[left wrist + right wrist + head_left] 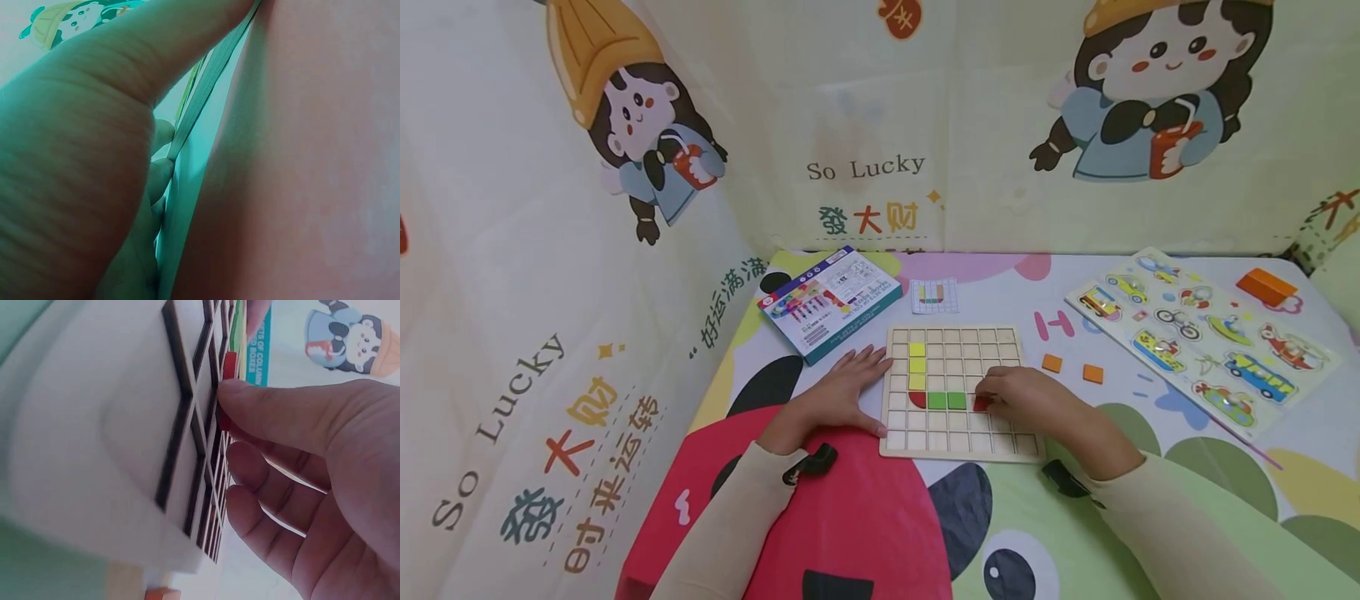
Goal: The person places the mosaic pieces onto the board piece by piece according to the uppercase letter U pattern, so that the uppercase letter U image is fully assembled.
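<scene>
The left hand [838, 387] lies at the left side of a pale wooden grid board [898, 421], its fingers extended and fairly close together, the thumb apart from them and pointing to the board's near left edge, with fingertips meeting that side. The right hand [1030, 396] reaches in from the right over the board and pinches a red piece [980, 403] between thumb and fingers; its other fingers curve loosely beside the grid. The red piece is at the right end of a row of coloured pieces, but whether it sits fully in its cell cannot be told. Left of it come two green tiles [947, 401], then a red rounded piece [917, 400] at the corner, from which three yellow tiles [917, 365] run toward the far side. Just right of the board, two orange tiles [1072, 368] lie apart on the patterned tablecloth [880, 517]. Beyond the board's far edge is a small printed card [935, 296], with a flat box [830, 302] to its left. On the far right lie a vehicle picture board [1195, 337] and an orange block [1266, 287].
</scene>
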Demonstrator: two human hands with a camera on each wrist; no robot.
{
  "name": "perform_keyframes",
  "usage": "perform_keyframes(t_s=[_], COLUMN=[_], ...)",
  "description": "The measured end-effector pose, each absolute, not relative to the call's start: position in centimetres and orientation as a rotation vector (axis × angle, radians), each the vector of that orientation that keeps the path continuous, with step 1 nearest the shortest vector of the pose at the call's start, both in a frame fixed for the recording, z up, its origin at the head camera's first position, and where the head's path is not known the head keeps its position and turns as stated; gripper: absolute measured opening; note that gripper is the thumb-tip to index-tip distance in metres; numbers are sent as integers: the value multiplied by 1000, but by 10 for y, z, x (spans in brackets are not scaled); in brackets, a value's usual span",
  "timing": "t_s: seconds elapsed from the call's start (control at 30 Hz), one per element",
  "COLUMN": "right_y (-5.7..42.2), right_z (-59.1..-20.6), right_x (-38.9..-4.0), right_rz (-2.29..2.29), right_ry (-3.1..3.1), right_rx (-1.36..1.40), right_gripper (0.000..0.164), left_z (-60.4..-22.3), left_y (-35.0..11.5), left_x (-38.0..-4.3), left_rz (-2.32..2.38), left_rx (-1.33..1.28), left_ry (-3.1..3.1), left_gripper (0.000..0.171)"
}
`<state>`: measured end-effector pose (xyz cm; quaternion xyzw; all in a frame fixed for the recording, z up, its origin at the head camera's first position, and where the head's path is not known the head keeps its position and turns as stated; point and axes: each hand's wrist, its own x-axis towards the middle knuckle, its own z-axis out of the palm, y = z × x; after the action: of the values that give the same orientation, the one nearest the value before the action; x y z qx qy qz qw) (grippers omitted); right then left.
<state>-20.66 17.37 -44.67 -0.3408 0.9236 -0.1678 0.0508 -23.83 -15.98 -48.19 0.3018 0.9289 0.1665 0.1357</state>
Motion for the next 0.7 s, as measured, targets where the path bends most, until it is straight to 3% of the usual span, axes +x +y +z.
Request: perform_keyframes(t_s=[0.7], right_y=[163], right_z=[-448], right_x=[-213], right_rz=[-433], right_ry=[2838], right_rx=[-1113], right_gripper=[25], left_z=[-481], left_y=[-159], left_x=[-238], left_rz=[466], left_rx=[884], left_ry=[2697], left_gripper=[118])
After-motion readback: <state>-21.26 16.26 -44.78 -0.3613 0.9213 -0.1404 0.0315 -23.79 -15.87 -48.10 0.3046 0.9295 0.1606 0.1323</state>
